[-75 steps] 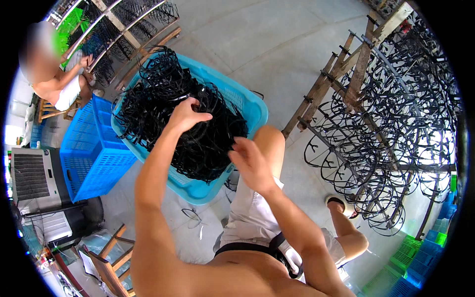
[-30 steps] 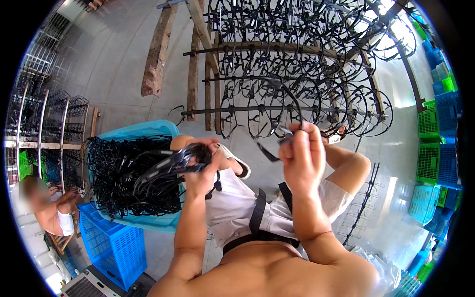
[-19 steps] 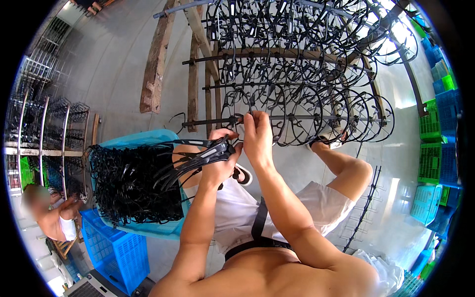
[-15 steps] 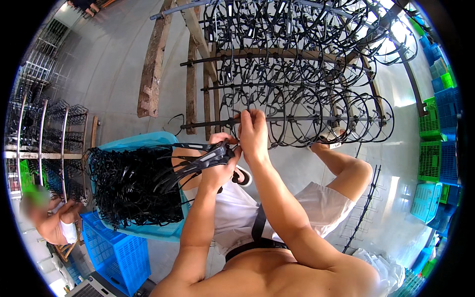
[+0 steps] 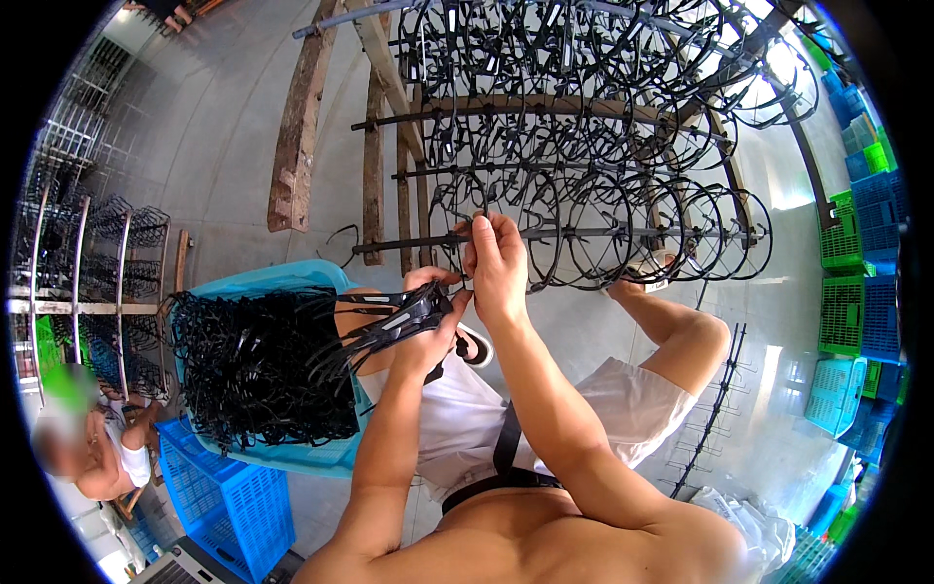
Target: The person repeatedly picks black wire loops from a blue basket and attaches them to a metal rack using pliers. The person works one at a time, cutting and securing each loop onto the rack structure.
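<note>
My left hand is closed round a bunch of thin black plastic frames, whose long strips fan out to the left. Right beside it, my right hand pinches one slim black piece against the lowest dark rod of a rack. Its fingertips partly hide that piece, and its exact shape cannot be made out. Along the same rod, to the right of my hand, hang several round black hoop-like frames. A light-blue tub at my left is heaped with a tangle of similar black frames.
More rods full of black frames fill the rack above, on brown posts. A blue crate stands at lower left, near a seated person. Green and blue crates line the right. A spiked rod lies on the floor.
My right hand's fingers have shifted slightly at the rod, with the thumb more upright. My left hand has turned a little with its bunch. The seated person at left has leaned.
</note>
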A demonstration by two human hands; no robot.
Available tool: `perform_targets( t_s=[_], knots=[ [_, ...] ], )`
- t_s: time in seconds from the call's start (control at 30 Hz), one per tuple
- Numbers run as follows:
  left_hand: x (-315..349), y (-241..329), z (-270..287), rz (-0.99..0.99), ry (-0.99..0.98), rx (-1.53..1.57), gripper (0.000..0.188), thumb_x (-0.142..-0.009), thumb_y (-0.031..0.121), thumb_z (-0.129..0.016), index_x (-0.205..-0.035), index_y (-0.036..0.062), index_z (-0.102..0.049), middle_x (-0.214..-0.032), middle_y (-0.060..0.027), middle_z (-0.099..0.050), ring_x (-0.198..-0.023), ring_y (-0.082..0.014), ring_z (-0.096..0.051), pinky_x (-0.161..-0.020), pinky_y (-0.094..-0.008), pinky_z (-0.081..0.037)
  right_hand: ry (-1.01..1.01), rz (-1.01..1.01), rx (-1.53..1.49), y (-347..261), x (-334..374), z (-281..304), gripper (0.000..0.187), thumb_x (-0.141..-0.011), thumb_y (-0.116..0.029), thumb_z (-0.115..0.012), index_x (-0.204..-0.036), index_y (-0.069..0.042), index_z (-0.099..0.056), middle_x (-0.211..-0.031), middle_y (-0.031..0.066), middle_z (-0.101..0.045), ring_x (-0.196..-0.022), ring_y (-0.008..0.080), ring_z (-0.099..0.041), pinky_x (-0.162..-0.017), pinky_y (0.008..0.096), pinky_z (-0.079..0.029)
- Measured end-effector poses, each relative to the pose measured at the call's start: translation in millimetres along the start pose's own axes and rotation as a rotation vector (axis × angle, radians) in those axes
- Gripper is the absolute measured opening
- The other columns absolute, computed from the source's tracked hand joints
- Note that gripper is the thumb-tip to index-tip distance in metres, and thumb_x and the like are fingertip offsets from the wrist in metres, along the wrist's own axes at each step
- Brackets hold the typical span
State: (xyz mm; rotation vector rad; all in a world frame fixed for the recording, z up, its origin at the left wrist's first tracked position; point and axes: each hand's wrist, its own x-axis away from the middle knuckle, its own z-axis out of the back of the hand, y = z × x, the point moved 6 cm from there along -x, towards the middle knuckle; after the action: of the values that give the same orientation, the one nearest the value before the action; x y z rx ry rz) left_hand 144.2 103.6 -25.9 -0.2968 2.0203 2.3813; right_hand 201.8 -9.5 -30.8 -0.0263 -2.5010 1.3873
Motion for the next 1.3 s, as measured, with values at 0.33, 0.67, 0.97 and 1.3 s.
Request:
perform_targets(
  t_s=[0.33,0.67,0.97,1.3],
  knots=[
    [-2.6,9.3,-4.3,-0.04,0.109,-0.061,0.034,-0.078,0.006,-0.073,-0.104,0.0041,-0.051,-0.091,-0.0061,-0.057,-0.083,-0.0132,-0.054,-0.074,-0.0268,-0.045,-0.113,0.146,0.026,18.0,43.9,32.5,0.026,-0.095,-0.005,-0.048,-0.119,0.004,-0.046,-0.102,0.0064,-0.057,-0.091,0.0107,-0.053,-0.084,0.0238,-0.043],
    [-13.1,-3.7,-7.2,0.214,-0.031,0.194,0.02,-0.079,0.004,-0.067,-0.094,0.0017,-0.054,-0.081,-0.003,-0.058,-0.075,-0.0115,-0.056,-0.067,-0.0244,-0.046,-0.091,0.159,0.039,-2.2,43.6,26.1,0.041,-0.089,0.005,-0.05,-0.129,0.003,-0.043,-0.112,0.0103,-0.06,-0.104,0.0145,-0.056,-0.091,0.0273,-0.045],
    [-11.8,2.2,-8.2,0.085,0.13,0.139,0.023,-0.081,0.008,-0.07,-0.095,0.0019,-0.053,-0.082,-0.0032,-0.057,-0.073,-0.0103,-0.053,-0.067,-0.0244,-0.045,-0.107,0.26,0.221,-2.1,53.9,25.9,0.038,-0.09,0.002,-0.052,-0.127,0.004,-0.045,-0.11,0.011,-0.06,-0.1,0.0164,-0.057,-0.088,0.0279,-0.046],
    [-14.9,4.4,-5.9,0.308,0.026,0.203,0.019,-0.081,0.009,-0.069,-0.093,0.0044,-0.055,-0.086,-0.0027,-0.058,-0.081,-0.0115,-0.054,-0.075,-0.0243,-0.044,-0.187,0.173,0.199,-12.0,52.1,30.1,0.039,-0.088,0.005,-0.05,-0.127,0.004,-0.045,-0.114,0.0123,-0.06,-0.104,0.0162,-0.057,-0.09,0.0281,-0.046]
  ],
)
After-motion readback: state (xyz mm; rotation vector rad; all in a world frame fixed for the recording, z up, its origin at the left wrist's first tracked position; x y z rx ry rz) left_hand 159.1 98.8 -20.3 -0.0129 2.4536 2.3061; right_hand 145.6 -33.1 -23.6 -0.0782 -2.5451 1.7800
